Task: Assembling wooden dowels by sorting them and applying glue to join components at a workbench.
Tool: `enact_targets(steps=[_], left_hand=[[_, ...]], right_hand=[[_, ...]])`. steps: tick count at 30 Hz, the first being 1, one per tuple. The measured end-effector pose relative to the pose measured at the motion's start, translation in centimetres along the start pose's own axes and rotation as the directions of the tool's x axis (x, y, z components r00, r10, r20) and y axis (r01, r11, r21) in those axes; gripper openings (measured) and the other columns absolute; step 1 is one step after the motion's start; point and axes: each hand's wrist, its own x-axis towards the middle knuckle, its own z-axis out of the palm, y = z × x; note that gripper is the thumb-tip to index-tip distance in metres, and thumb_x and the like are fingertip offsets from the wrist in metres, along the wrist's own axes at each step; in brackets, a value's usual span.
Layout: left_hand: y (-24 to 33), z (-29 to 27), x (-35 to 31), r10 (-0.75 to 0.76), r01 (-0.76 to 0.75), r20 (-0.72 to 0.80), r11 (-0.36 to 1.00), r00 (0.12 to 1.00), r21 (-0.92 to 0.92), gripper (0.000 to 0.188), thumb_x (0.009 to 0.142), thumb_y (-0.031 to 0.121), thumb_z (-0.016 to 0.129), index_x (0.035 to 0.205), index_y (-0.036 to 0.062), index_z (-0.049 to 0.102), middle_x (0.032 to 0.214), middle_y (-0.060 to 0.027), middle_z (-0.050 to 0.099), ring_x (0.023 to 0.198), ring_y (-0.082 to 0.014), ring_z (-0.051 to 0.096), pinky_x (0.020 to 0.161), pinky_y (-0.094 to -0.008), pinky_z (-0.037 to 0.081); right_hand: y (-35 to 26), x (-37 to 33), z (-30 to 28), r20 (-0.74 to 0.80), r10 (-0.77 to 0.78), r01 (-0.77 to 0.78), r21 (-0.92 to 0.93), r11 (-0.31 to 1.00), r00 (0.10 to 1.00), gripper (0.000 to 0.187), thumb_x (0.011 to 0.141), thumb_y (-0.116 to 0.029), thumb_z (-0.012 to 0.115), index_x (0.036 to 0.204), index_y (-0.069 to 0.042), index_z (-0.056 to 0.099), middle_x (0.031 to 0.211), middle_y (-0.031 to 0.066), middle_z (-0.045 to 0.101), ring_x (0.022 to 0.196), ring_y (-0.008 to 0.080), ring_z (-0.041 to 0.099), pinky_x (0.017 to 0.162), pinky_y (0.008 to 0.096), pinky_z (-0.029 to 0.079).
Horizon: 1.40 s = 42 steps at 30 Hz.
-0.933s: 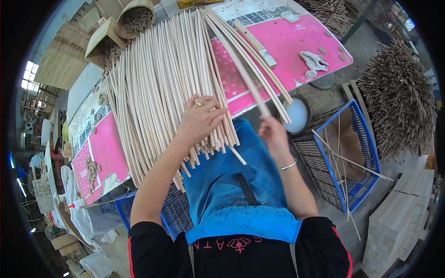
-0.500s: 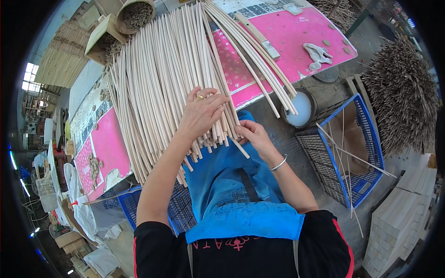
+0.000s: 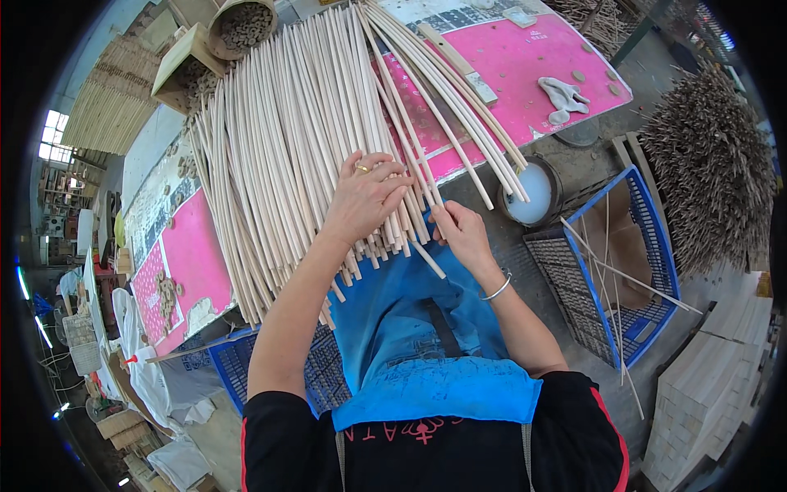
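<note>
A broad layer of long, pale wooden sticks [image 3: 279, 139] lies side by side over the table, their near ends jutting past its edge towards me. My left hand [image 3: 367, 195], with a ring on one finger, lies on top of the layer near its right side, fingers bent loosely across the sticks. At the right edge of the layer, my right hand [image 3: 461, 235] pinches the near end of a wooden stick between thumb and fingers. Just left of that hand, one stick end pokes out lower than the others.
Several separate sticks [image 3: 467, 123] fan out on the pink table top [image 3: 525, 66], near a white glove [image 3: 564, 98]. A bucket of whitish liquid [image 3: 533, 193] and a blue crate [image 3: 574, 303] stand to the right. Containers of small wooden pieces [image 3: 243, 26] sit at the back left.
My right hand has moved slightly up and to the right. A stick at the layer's right edge has swung rightward, away from the others. My left hand has shifted slightly right.
</note>
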Motion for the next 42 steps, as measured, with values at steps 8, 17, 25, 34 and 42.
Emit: enact_targets(steps=[8, 17, 25, 34, 42], left_hand=[[0.4, -0.2, 0.6, 0.001, -0.001, 0.043, 1.000, 0.999, 0.015, 0.028, 0.101, 0.029, 0.052, 0.115, 0.0218, 0.076, 0.119, 0.0027, 0.066, 0.130, -0.0175, 0.051, 0.119, -0.0523, 0.023], [0.1, 0.1, 0.5, 0.013, -0.014, 0.034, 1.000, 0.999, 0.026, 0.027, 0.101, 0.029, 0.053, 0.111, 0.0191, 0.076, 0.117, 0.0025, 0.066, 0.130, -0.0181, 0.052, 0.118, -0.0537, 0.024], [0.2, 0.0, 0.3, 0.005, -0.005, 0.028, 1.000, 1.000, 0.022, 0.027, 0.100, 0.029, 0.053, 0.110, 0.0194, 0.075, 0.117, 0.0024, 0.066, 0.130, -0.0182, 0.052, 0.118, -0.0528, 0.025], [0.1, -0.1, 0.3, -0.005, 0.005, 0.020, 1.000, 1.000, 0.007, 0.027, 0.100, 0.029, 0.055, 0.112, 0.0188, 0.077, 0.118, 0.0020, 0.066, 0.130, -0.0189, 0.052, 0.118, -0.0520, 0.025], [0.2, 0.0, 0.4, -0.004, 0.004, 0.015, 1.000, 1.000, 0.000, 0.027, 0.101, 0.029, 0.054, 0.112, 0.0183, 0.076, 0.118, 0.0028, 0.067, 0.130, -0.0191, 0.052, 0.119, -0.0521, 0.024]], right_hand=[[1.3, 0.2, -3.5, -0.083, 0.053, -0.013, 0.425, 0.905, 0.995, 0.031, 0.105, -0.030, 0.057, 0.093, -0.004, 0.068, 0.069, -0.0008, 0.061, 0.060, 0.0068, 0.055, 0.056, 0.0221, 0.045], [0.7, 0.2, -4.6, -0.167, 0.136, -0.027, 0.533, 0.846, 0.977, 0.032, 0.106, -0.032, 0.058, 0.096, -0.004, 0.069, 0.070, -0.0014, 0.061, 0.061, 0.0068, 0.055, 0.057, 0.0229, 0.045], [0.8, -1.2, -1.8, -0.030, 0.104, -0.081, 0.436, 0.896, 0.994, 0.036, 0.107, -0.035, 0.055, 0.096, -0.004, 0.070, 0.071, -0.0014, 0.060, 0.062, 0.0057, 0.054, 0.058, 0.0219, 0.045], [1.1, -0.1, 0.0, -0.023, 0.017, -0.008, 0.349, 0.937, 1.000, 0.035, 0.106, -0.031, 0.057, 0.105, 0.000, 0.071, 0.081, 0.0022, 0.067, 0.073, 0.0082, 0.060, 0.066, 0.0232, 0.050], [0.5, 0.4, -0.1, 0.101, 0.091, -0.134, 0.603, 0.786, 0.991, 0.035, 0.109, -0.034, 0.049, 0.114, -0.005, 0.067, 0.108, 0.0071, 0.073, 0.103, 0.0190, 0.070, 0.094, 0.0325, 0.053]])
